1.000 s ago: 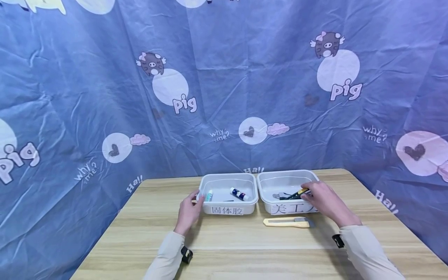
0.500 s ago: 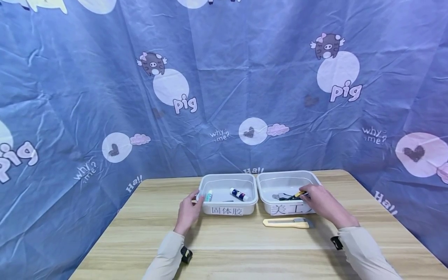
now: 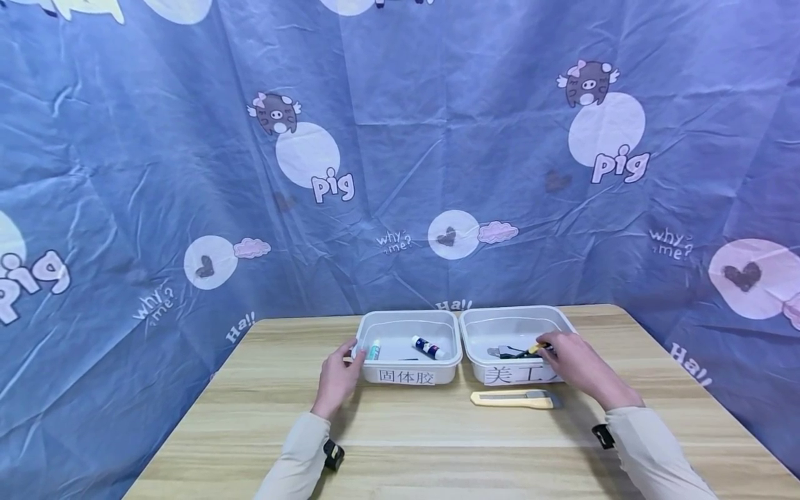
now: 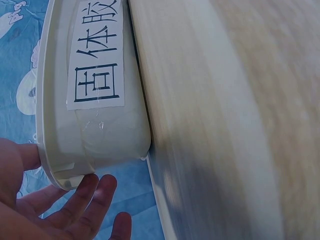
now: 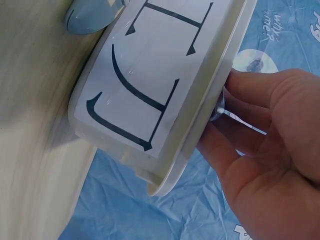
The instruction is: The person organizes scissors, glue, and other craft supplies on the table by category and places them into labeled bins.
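My left hand holds the left corner of a white plastic bin, thumb at the rim and fingers under it in the left wrist view. Inside lie a green-and-white glue stick and a dark blue one. On the right, my right hand reaches over the front rim of a second white bin, pinching a yellow-and-black utility knife low inside. The rim hides most of that knife in the right wrist view. Dark and grey cutters lie beside it.
A pale yellow utility knife lies on the wooden table in front of the right bin. Paper labels with Chinese characters are on the bins' fronts. A blue printed curtain hangs behind the table.
My right hand has moved slightly left and lower, bringing the utility knife down among the cutters in the right bin. My left hand stays at the left bin's corner.
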The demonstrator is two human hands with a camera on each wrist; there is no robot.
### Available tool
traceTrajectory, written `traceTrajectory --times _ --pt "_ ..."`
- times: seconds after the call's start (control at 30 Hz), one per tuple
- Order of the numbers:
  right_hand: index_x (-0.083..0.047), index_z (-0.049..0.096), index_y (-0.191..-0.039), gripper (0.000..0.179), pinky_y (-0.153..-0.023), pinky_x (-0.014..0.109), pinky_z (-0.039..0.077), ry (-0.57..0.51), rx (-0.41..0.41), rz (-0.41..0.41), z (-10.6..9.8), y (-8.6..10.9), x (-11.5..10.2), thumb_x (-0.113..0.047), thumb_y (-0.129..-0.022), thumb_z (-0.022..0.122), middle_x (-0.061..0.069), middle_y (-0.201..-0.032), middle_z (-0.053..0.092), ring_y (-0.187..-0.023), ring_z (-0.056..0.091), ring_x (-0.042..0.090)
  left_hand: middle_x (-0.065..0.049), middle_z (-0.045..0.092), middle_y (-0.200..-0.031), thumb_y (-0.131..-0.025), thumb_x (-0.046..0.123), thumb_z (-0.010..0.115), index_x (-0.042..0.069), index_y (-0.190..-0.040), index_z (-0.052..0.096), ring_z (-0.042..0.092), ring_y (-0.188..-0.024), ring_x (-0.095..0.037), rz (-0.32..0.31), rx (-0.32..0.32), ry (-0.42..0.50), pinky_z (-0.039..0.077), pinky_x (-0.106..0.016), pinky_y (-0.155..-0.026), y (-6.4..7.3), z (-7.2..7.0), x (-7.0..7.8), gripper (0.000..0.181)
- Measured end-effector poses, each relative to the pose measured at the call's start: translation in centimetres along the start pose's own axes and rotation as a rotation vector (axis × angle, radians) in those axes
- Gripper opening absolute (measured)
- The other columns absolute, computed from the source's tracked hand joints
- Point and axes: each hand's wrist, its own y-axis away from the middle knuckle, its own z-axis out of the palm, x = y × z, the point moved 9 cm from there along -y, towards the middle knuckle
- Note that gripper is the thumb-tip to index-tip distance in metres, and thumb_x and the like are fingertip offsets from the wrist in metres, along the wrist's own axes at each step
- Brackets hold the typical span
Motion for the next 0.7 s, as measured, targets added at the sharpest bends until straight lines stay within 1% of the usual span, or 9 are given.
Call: traceTrajectory --times 0.13,0.4,0.7 --pt "0.011 0.072 -0.103 0.017 -0.081 0.055 0.056 -0.003 0.0 -0.001 0.01 -0.02 0.03 0.0 -0.09 0.07 0.022 -0.096 0.074 -0.09 0.071 0.038 -0.021 0.071 -0.108 -0.1 0.017 0.065 -0.006 -0.136 0.06 0.067 -0.083 -0.024 -0.004 0.002 0.005 0.055 -0.032 -0.07 0.05 -0.1 0.0 0.043" --pt "0.01 0.073 -0.103 0.016 -0.08 0.054 0.056 -0.003 0.0 0.018 0.01 0.12 0.04 0.0 -0.09 0.071 0.021 -0.096 0.074 -0.089 0.071 0.037 -0.02 0.072 -0.107 -0.1 0.017 0.064 -0.006 -0.136 0.061 0.066 -0.08 -0.021 0.004 -0.001 -0.001 0.054 -0.03 -0.068 0.01 -0.1 0.12 0.043" --pt "0.011 0.072 -0.101 0.015 -0.081 0.055 0.056 -0.005 0.019 0.016 -0.23 0.08 -0.05 0.0 -0.09 0.071 0.023 -0.097 0.074 -0.091 0.071 0.039 -0.023 0.071 -0.11 -0.1 0.018 0.064 -0.006 -0.136 0.06 0.066 -0.078 -0.021 0.003 0.002 -0.007 0.054 -0.033 -0.068 0.0 -0.16 0.11 0.043"
